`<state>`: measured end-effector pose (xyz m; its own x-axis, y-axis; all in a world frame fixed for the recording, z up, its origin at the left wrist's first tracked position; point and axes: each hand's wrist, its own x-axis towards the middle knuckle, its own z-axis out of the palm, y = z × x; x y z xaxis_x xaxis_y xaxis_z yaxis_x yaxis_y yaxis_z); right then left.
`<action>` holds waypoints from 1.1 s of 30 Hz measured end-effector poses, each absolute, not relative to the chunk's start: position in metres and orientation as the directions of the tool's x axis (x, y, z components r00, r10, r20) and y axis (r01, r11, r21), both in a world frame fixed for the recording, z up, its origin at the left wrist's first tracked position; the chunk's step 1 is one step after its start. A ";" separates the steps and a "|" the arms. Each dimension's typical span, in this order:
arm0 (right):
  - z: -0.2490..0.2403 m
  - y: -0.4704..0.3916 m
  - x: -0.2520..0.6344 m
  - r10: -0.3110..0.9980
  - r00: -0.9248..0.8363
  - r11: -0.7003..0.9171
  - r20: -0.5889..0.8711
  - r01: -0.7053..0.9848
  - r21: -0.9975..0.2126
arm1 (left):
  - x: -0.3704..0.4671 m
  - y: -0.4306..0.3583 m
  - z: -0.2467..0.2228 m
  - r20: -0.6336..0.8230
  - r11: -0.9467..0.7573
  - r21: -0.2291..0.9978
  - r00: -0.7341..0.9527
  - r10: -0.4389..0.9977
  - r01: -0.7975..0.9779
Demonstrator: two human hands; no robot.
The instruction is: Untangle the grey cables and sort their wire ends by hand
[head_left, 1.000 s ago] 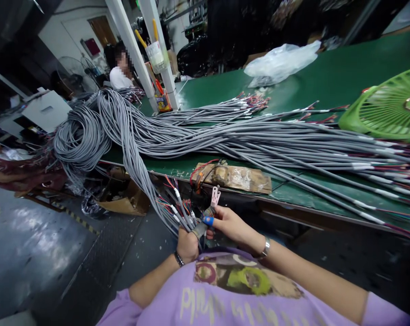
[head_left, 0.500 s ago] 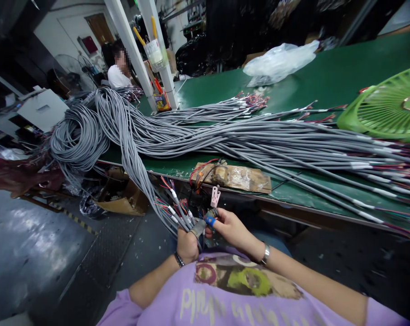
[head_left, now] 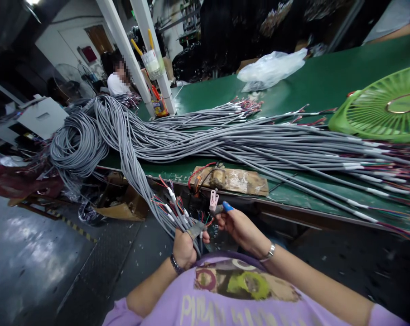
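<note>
My left hand (head_left: 185, 249) is closed around a bundle of grey cables (head_left: 182, 222) below the bench edge. Coloured wire ends and white sleeves stick out above the fist. A grey strip (head_left: 195, 230) lies across the bundle at my thumb; whether it wraps the thumb or the cables is unclear. Just to the right, my right hand (head_left: 238, 227) has its fingers curled together, with blue wrapping (head_left: 228, 207) on the thumb. A small dark grey piece shows at its fingertips, beside a pink clip (head_left: 214, 200). What those fingers hold is too small to make out.
Long grey cables (head_left: 225, 140) cover the green bench (head_left: 205, 93), coiled at left. A wooden block (head_left: 240, 180) with wires sits at the front edge. A green fan (head_left: 384, 104), a plastic bag (head_left: 271, 70) and white posts (head_left: 147, 50) stand beyond. Another person (head_left: 118, 81) is at far left.
My right hand has moved away from the left hand, up and to the right, its blue-wrapped thumb now raised. The left hand keeps its grip on the cables. The view has shifted slightly.
</note>
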<state>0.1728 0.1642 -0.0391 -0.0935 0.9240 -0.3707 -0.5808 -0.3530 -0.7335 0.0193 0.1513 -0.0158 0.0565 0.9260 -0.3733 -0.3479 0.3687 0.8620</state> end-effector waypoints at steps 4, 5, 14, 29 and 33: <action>-0.034 0.179 0.179 0.920 -0.228 -0.392 -0.320 -0.583 -0.712 | 0.021 0.156 -0.007 -0.374 0.397 0.852 0.134 0.918 -0.340; -0.031 0.182 0.179 0.920 -0.269 -0.392 -0.286 -0.578 -0.716 | 0.023 0.157 -0.006 -0.375 0.404 0.849 0.150 0.915 -0.339; -0.022 0.191 0.170 0.991 -0.032 -0.130 -0.129 -0.435 -0.891 | 0.033 0.168 -0.001 -0.384 0.443 0.825 0.227 0.895 -0.350; -0.029 0.197 0.163 0.949 -0.174 -0.303 -0.264 -0.734 -0.608 | 0.036 0.169 -0.010 -0.389 0.452 0.834 0.244 0.888 -0.317; -0.024 0.194 0.167 0.943 -0.219 -0.328 -0.249 -0.734 -0.595 | 0.034 0.166 -0.006 -0.386 0.438 0.841 0.217 0.897 -0.317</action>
<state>0.1667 0.1941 -0.0238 -0.2193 0.9433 -0.2494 -0.7337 -0.3279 -0.5951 0.0339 0.1661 -0.0063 0.2168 0.8968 -0.3857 -0.3166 0.4383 0.8412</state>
